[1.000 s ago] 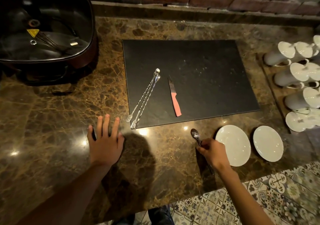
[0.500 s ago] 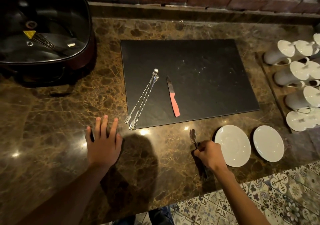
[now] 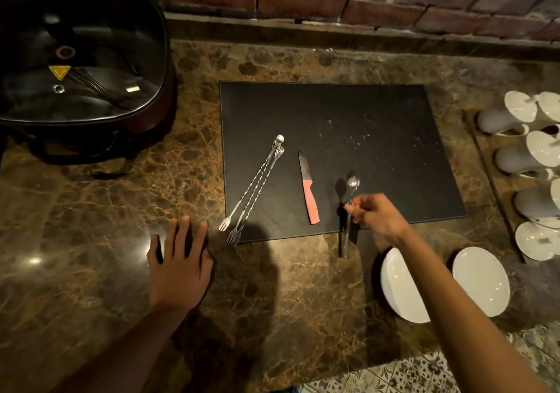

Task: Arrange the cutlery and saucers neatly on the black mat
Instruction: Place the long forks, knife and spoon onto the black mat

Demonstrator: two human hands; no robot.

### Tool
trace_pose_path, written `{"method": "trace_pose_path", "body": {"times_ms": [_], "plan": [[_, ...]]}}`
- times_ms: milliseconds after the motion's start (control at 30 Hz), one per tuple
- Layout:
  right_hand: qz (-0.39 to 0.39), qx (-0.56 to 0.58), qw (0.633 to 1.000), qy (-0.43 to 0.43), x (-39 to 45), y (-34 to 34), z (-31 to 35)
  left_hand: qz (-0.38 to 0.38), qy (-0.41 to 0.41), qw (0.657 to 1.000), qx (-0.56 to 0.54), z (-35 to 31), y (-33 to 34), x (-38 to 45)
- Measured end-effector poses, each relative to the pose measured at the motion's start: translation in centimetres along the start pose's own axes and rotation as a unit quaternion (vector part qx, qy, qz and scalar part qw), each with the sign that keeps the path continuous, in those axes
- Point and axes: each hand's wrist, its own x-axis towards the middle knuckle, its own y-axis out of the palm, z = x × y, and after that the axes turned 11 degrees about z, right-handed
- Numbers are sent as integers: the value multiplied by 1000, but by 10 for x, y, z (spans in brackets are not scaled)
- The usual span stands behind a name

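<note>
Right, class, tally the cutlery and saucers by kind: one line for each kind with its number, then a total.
Long forks: 2, lying together at the left of the black mat
Knife: 1, pink handle
Spoon: 1, held in the right hand
Saucers: 2, white, on the counter off the mat
Total: 6

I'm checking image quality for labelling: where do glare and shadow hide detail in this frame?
Head view: bright glare spots on the marble counter beside the left hand; both arms cast dark shadows near the black mat; the spoon in the right hand looks slightly blurred; wide-angle bending at the edges.
</note>
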Motion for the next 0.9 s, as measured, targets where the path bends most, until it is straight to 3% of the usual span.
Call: {"method": "trace_pose_path", "body": {"times_ms": [300, 433, 633, 900], "plan": [[13, -58, 998, 3, 74, -22, 22, 14, -11, 1000, -1, -6, -8, -1], [-49, -59, 997, -6, 89, -17, 16, 7, -13, 1000, -3, -7, -11, -1], [-123, -91, 988, -33, 88, -13, 3, -9, -14, 1000, 2, -6, -8, -1], [-145, -34, 988, -33, 43, -11, -28, -30, -7, 1000, 7, -1, 1, -1]]}}
